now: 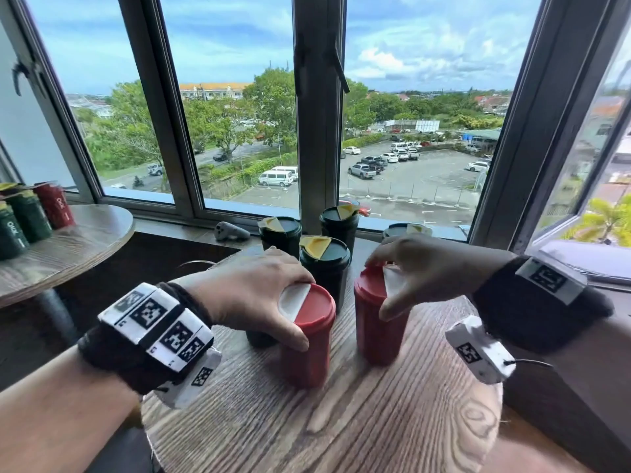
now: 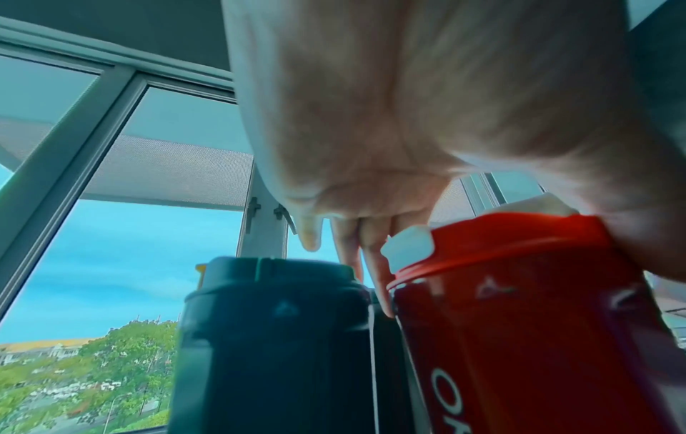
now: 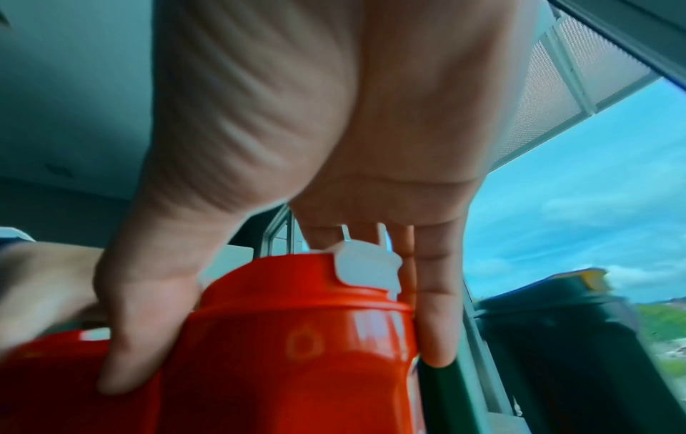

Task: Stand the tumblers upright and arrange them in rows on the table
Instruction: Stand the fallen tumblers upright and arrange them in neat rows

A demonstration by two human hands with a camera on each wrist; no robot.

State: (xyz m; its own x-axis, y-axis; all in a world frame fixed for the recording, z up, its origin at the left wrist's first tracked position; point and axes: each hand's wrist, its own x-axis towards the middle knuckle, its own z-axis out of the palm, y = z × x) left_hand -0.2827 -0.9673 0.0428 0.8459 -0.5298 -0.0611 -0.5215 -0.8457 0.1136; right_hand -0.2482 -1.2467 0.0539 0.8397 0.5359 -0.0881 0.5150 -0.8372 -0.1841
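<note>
Round wood-grain table, pale with bold dark grain and a knot swirl near the right edge. Two red tumblers stand upright on it side by side, smooth glossy plastic, cylindrical, each with a red lid and white flip tab.

Left hand grips the left red tumbler from above — thumb down the near side of the lid, fingers curled over the far side. Right hand grips the right red tumbler at the lid rim, thumb on the near side, fingertips on the far edge.

Behind them stand dark green tumblers with yellow tabs: one just behind the red pair, two farther back, another mostly hidden behind the right hand. All upright.

Left wrist view only: white lettering on the red tumbler's wall, a small embossed triangle mark on a green tumbler close beside it, fingers hanging between the two. Right wrist view, blurred: thumb and fingers clamp the red lid from opposite sides.

Head view only: a second round wooden table far left carrying green and red tumblers, a grey controller on the sill, dark metal window frames, marker-tagged black wristbands.
</note>
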